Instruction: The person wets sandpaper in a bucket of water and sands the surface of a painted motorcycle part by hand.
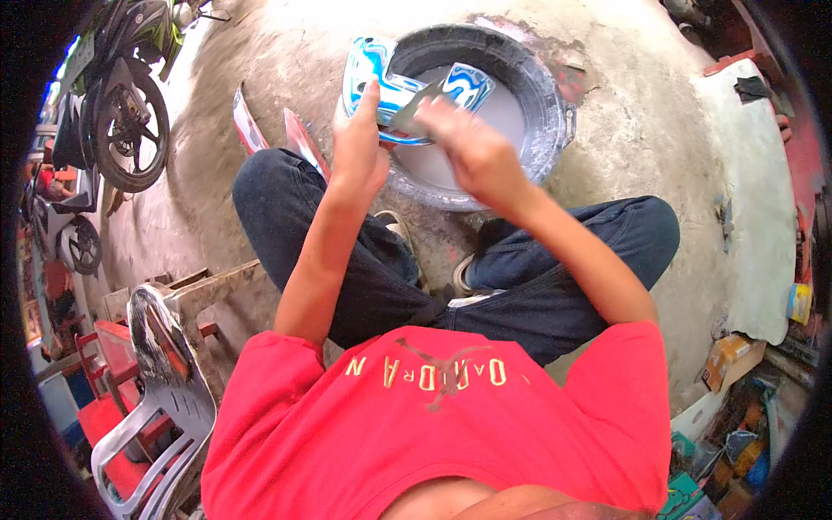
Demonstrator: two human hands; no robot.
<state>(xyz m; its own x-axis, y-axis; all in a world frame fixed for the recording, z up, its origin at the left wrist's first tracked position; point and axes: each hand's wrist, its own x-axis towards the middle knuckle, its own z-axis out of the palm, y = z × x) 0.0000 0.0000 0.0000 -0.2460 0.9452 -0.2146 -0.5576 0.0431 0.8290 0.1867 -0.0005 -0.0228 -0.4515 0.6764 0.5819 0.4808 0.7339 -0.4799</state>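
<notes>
A curved panel (369, 68) with swirling blue and white paint, like a motorcycle body part, is held over a black basin (555, 97). My left hand (357, 146) grips its near left side, with the thumb along its face. My right hand (475, 149), slightly blurred, presses a dark grey sheet (406, 118) that looks like sandpaper against the panel's middle. Its fingers partly hide the sheet. Cloudy greyish water (433, 169) stands in the basin below, and whitish residue coats the basin's wall.
Two red and white panels (251, 121) lie on the concrete floor left of the basin, close to my knee. A motorcycle (130, 121) stands at upper left. Grey plastic chairs (165, 425) are at lower left. A cardboard box (732, 362) and clutter lie at right.
</notes>
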